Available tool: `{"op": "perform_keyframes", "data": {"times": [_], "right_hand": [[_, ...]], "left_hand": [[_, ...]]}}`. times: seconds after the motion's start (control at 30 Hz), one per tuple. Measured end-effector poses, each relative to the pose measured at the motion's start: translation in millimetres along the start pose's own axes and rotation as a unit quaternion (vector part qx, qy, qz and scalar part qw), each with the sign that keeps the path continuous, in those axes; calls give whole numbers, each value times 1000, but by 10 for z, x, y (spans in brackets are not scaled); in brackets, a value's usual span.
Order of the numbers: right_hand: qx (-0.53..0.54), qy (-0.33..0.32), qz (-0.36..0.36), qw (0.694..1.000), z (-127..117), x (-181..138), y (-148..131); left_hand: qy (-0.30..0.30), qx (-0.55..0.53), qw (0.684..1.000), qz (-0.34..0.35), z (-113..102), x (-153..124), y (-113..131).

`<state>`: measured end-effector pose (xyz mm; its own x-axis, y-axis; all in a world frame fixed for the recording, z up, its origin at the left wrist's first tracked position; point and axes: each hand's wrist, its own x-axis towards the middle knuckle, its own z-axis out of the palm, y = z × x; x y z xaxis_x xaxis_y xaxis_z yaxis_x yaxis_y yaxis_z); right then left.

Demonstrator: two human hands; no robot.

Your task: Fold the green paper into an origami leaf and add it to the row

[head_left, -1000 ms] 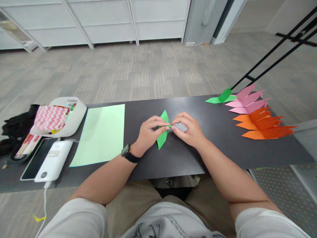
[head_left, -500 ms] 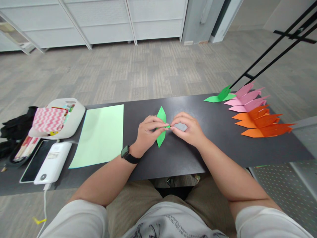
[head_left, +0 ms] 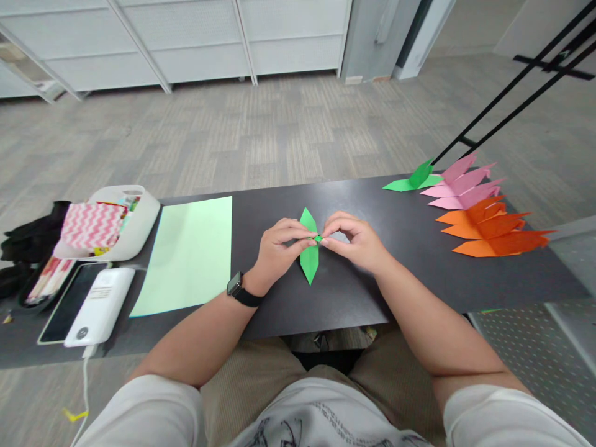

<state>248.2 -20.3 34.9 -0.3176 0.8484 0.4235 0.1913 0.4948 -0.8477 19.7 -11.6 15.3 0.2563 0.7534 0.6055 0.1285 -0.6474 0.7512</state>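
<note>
A green folded paper crane [head_left: 310, 264] is held just above the dark table, its two pointed wings reaching toward and away from me. My left hand [head_left: 284, 245] pinches its middle between thumb and fingers. From the other side, my right hand [head_left: 351, 239] pinches a small narrow tip of the same paper. The fingertips of both hands nearly meet there and partly cover the fold. Off to the right stands another green paper crane [head_left: 414, 180], beside rows of pink paper cranes [head_left: 460, 186] and orange paper cranes [head_left: 488, 230].
Left of my hands lies a stack of pale green paper [head_left: 189, 254] on the dark table [head_left: 274, 323]. Farther left are a white basket [head_left: 144, 217] with a pink zigzag pouch, a phone [head_left: 69, 304] and a white power bank [head_left: 100, 304] with a cable.
The green paper has turned slightly, and its near wing tip has shifted right and toward me. My right fingers have closed in on the small tip at its middle.
</note>
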Motion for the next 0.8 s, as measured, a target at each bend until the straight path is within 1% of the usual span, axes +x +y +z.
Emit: {"op": "perform_keyframes", "data": {"times": [0.13, 0.2, 0.37, 0.6, 0.8], "right_hand": [[-17, 24, -14, 999, 12, -3, -22], [-27, 32, -21, 999, 22, -7, -33], [-41, 26, -20, 999, 34, -8, -33], [4, 14, -3, 1000, 19, -2, -17], [56, -11, 17, 998, 19, 10, -15]], "left_hand": [[-7, -33, 999, -39, 18, -7, -1], [-7, -36, 998, -47, 25, -12, -4], [-6, -39, 998, -48, 30, -13, 2], [-6, -41, 999, -23, 35, 4, 7], [-9, -40, 999, -29, 31, 0, 35]]}}
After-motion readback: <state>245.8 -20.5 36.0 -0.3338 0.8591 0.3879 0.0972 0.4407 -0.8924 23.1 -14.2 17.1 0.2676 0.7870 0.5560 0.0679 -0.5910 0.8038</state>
